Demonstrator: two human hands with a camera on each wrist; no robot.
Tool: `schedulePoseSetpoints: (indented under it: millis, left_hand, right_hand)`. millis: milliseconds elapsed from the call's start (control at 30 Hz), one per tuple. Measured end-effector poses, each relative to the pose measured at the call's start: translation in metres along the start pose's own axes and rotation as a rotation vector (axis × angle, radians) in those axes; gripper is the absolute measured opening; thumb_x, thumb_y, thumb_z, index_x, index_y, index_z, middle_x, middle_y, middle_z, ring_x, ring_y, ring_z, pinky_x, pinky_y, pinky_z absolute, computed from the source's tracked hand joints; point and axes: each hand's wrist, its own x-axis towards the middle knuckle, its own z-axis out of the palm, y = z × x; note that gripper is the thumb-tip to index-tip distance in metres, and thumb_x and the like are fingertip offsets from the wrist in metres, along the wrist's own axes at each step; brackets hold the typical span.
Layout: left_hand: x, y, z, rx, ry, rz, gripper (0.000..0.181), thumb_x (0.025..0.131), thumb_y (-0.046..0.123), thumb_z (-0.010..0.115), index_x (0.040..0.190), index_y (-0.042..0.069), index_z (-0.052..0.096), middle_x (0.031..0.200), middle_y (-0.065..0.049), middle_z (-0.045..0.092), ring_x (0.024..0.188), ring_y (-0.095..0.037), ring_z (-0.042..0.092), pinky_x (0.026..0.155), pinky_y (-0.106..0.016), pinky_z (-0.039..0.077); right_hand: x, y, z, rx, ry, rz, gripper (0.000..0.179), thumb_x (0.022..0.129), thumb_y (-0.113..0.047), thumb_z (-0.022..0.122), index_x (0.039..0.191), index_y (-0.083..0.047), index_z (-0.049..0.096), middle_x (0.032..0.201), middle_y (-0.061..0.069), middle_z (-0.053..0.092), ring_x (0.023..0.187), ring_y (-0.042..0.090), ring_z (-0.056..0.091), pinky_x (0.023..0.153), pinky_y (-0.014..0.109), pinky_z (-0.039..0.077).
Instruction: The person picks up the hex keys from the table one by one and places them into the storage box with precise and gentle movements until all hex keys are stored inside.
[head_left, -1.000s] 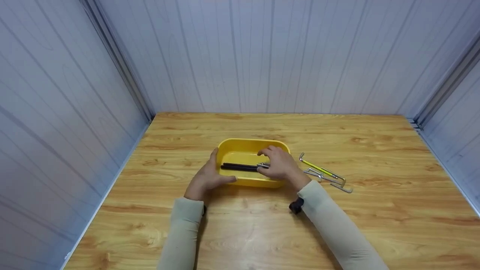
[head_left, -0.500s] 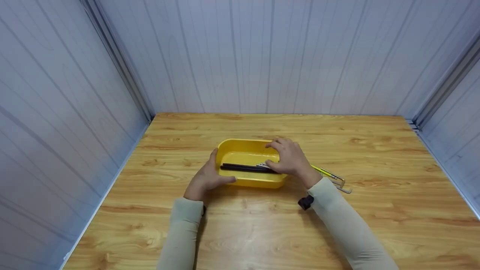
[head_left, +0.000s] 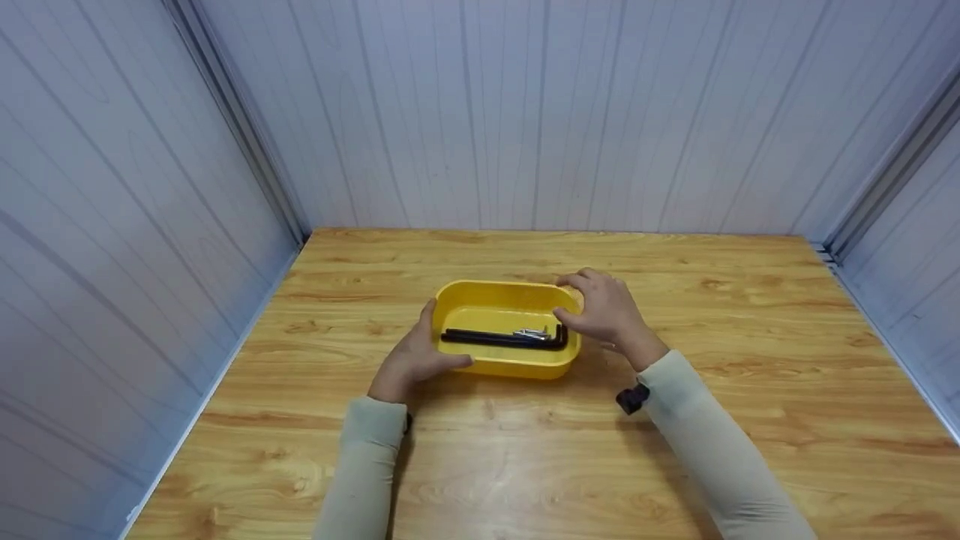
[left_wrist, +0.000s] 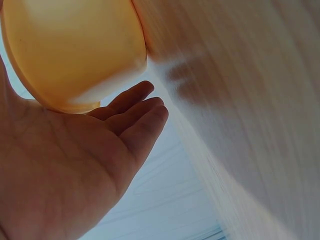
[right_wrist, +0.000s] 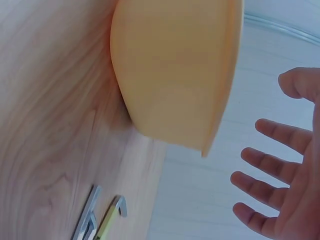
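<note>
A yellow plastic bin (head_left: 495,367) stands in the middle of the wooden table. Black L-shaped hex keys (head_left: 502,339) lie along its floor, with small silver pieces (head_left: 532,333) on them. My left hand (head_left: 412,354) cups the bin's left end, thumb along the front rim; in the left wrist view the extended fingers (left_wrist: 142,125) reach beside the bin's wall. At the right end hovers my right hand (head_left: 609,309), fingers spread and holding nothing. The right wrist view shows a gap between that hand and the bin.
Right of the bin, a silver hex key (right_wrist: 87,215) and a yellow-green hex key (right_wrist: 112,217) lie on the table (head_left: 750,337); in the head view the right hand and arm mostly hide them. Pale panel walls (head_left: 510,112) rise behind and at both sides.
My right hand has moved from inside the bin to its right end, uncovering the bent ends of the black hex keys and the silver pieces. The left hand has stayed put.
</note>
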Motion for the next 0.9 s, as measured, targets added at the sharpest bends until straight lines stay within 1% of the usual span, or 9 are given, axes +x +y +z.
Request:
schedulePoseSetpoints:
  millis: [100,167,333,433,567,733,833,900]
  left_hand:
    - [0.0,0.001,0.0,0.003,0.004,-0.008,0.131,0.059,0.054,0.086,0.156,0.024,0.002,0.157,-0.014,0.027,0.139,-0.029,0.035,0.115,-0.049,0.026]
    - [0.0,0.001,0.0,0.005,0.006,-0.013,0.13,0.06,0.053,0.086,0.156,0.025,0.002,0.157,-0.014,0.027,0.139,-0.029,0.035,0.115,-0.049,0.026]
    - [0.0,0.0,0.0,0.005,0.002,-0.001,0.131,0.06,0.054,0.085,0.156,0.023,0.001,0.157,-0.014,0.027,0.139,-0.029,0.036,0.114,-0.049,0.027]
    - [0.0,0.0,0.0,0.002,-0.001,0.007,0.131,0.06,0.054,0.085,0.156,0.023,0.001,0.157,-0.014,0.027,0.138,-0.029,0.037,0.113,-0.049,0.03]
    - [0.001,0.001,0.0,0.005,0.0,0.011,0.131,0.061,0.054,0.085,0.156,0.024,0.0,0.157,-0.014,0.027,0.137,-0.03,0.037,0.113,-0.048,0.03]
    - [0.001,0.0,0.0,0.013,-0.004,0.002,0.13,0.062,0.053,0.085,0.156,0.024,0.0,0.157,-0.015,0.027,0.138,-0.03,0.037,0.114,-0.049,0.029]
    - [0.001,0.0,0.001,0.015,-0.004,0.0,0.131,0.061,0.054,0.085,0.156,0.024,0.001,0.157,-0.015,0.028,0.138,-0.031,0.036,0.114,-0.049,0.028]
    - [0.001,0.0,0.001,0.019,-0.003,0.001,0.131,0.061,0.054,0.085,0.156,0.023,0.001,0.157,-0.015,0.028,0.138,-0.032,0.036,0.114,-0.05,0.028]
  right_hand:
    - [0.0,0.005,-0.002,-0.003,0.009,0.004,0.05,0.085,-0.051,0.063,0.123,-0.017,0.064,0.117,0.01,0.064,0.104,0.032,0.06,0.089,0.053,0.046]
    - [0.0,0.009,-0.003,-0.005,0.009,0.023,0.051,0.085,-0.052,0.062,0.122,-0.017,0.064,0.117,0.01,0.063,0.102,0.032,0.06,0.088,0.053,0.047]
    - [-0.002,0.018,-0.003,-0.005,-0.006,0.085,0.048,0.086,-0.046,0.064,0.121,-0.014,0.063,0.116,0.013,0.062,0.099,0.035,0.06,0.084,0.054,0.048]
    - [-0.003,0.025,-0.001,-0.001,-0.03,0.111,0.046,0.085,-0.041,0.065,0.12,-0.011,0.063,0.115,0.014,0.061,0.101,0.036,0.058,0.084,0.054,0.048]
    - [-0.004,0.034,0.0,0.006,-0.077,0.132,0.044,0.084,-0.035,0.063,0.117,-0.006,0.064,0.112,0.017,0.061,0.097,0.035,0.058,0.081,0.052,0.049]
    - [-0.007,0.045,0.004,-0.035,-0.128,0.159,0.041,0.082,-0.035,0.062,0.112,-0.007,0.067,0.106,0.016,0.062,0.093,0.033,0.06,0.077,0.05,0.051]
    - [-0.009,0.052,0.006,-0.065,-0.15,0.167,0.041,0.082,-0.035,0.061,0.111,-0.007,0.068,0.104,0.016,0.063,0.092,0.033,0.061,0.076,0.051,0.05]
    - [-0.01,0.056,0.007,-0.067,-0.163,0.175,0.04,0.083,-0.034,0.061,0.111,-0.007,0.068,0.104,0.016,0.062,0.091,0.033,0.061,0.075,0.051,0.05]
